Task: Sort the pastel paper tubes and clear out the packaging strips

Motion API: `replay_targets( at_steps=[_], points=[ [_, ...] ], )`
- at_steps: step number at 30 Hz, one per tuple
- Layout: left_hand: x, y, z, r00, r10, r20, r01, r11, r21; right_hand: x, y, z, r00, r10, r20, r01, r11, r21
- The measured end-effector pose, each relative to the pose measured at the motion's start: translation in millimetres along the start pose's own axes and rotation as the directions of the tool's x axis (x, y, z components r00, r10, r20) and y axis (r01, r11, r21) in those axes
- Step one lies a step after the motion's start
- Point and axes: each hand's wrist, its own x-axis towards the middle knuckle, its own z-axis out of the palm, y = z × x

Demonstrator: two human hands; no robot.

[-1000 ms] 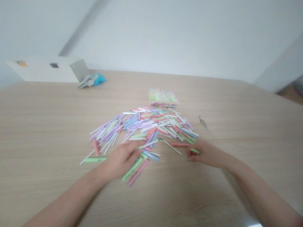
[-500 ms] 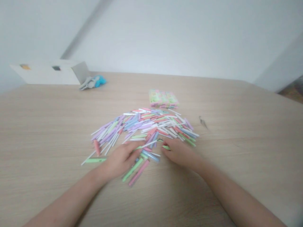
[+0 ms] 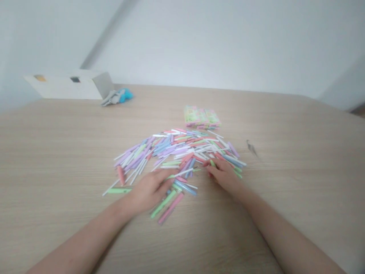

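Observation:
My left hand (image 3: 154,188) is closed round the near end of a slim white pen-like stick (image 3: 184,173). The stick points right and slightly away, with green at its far tip and green by my fingers. My right hand (image 3: 224,173) is just right of that tip, apart from it, pinching a small green piece (image 3: 212,163), perhaps a pen cap; blur hides its shape. Under and beyond both hands spreads a pile of pastel tubes and white sticks (image 3: 182,148). Closest to me, beside my left hand, lie a green tube (image 3: 163,204) and a pink tube (image 3: 171,208).
Behind the pile stand small green-and-pink packs (image 3: 201,116). A small dark metallic item (image 3: 251,147) lies to the right. At the back left are a white box with cut-outs (image 3: 68,86) and a grey-and-blue crumpled cloth or glove (image 3: 118,96) on the wooden table (image 3: 285,182).
My right hand has moved away from the stick's tip, right and slightly farther off, with the green piece. My left hand still holds the stick. The whole view has shifted a little.

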Motion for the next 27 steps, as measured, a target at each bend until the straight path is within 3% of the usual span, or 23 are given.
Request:
replay_targets(
  at_steps=[4, 11, 16, 27],
  points=[
    [0, 0, 0.4, 1.0, 0.015, -0.001, -0.015, 1.0, 0.014, 3, 3, -2, 0.999, -0.042, -0.028, 0.043, 0.999, 0.025],
    [-1, 0, 1.0, 1.0, -0.007, 0.014, 0.006, 0.999, 0.035, -2, 1, 7, 0.977, -0.214, -0.012, 0.204, 0.943, -0.264],
    [-1, -2, 1.6, 1.0, 0.014, 0.0, -0.014, 1.0, 0.024, -6, 1, 13, 0.969, -0.245, -0.02, 0.215, 0.881, -0.421],
    [0, -1, 1.1, 1.0, 0.025, -0.002, -0.025, 1.0, 0.01, -10, 2, 10, 0.95, -0.301, -0.078, 0.239, 0.866, -0.44]
  ],
)
